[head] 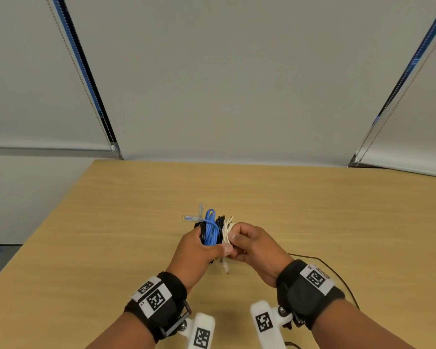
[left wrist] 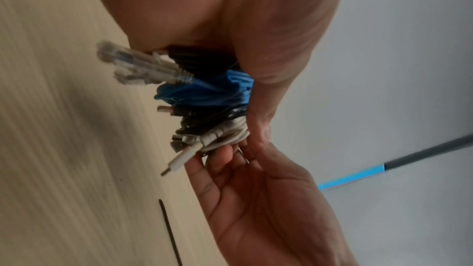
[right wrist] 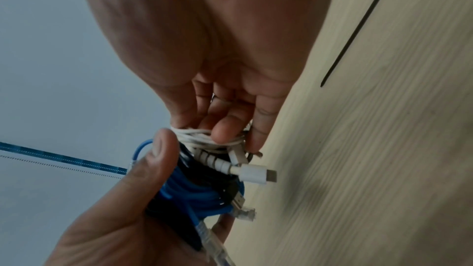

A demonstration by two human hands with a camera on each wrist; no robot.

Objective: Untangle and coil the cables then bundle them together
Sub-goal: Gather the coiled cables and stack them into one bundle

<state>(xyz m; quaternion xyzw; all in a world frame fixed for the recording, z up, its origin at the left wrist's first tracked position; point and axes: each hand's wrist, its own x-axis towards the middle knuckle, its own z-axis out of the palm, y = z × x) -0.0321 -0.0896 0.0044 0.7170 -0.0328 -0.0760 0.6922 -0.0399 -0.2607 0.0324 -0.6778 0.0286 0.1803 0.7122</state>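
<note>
A bundle of coiled cables is held just above the wooden table (head: pixel 312 210): a blue network cable (head: pixel 210 230) with clear plugs (head: pixel 190 218), black cables (head: pixel 220 224) and a white cable (head: pixel 227 230). My left hand (head: pixel 199 248) grips the blue and black coils, thumb laid across them. My right hand (head: pixel 252 244) holds the white coil's end, fingers curled round it. In the left wrist view the blue coil (left wrist: pixel 204 92), white coil (left wrist: pixel 225 135) and a white plug (left wrist: pixel 179 161) show. In the right wrist view the white coil (right wrist: pixel 204 139), white plug (right wrist: pixel 256 173) and blue coil (right wrist: pixel 194 195) show.
A thin black cable tie (head: pixel 337 275) lies on the table to the right of my right wrist; it also shows as the cable tie (left wrist: pixel 169 230) and the cable tie (right wrist: pixel 358 27). Grey window blinds (head: pixel 237 71) hang behind the table's far edge. The table's left edge runs diagonally.
</note>
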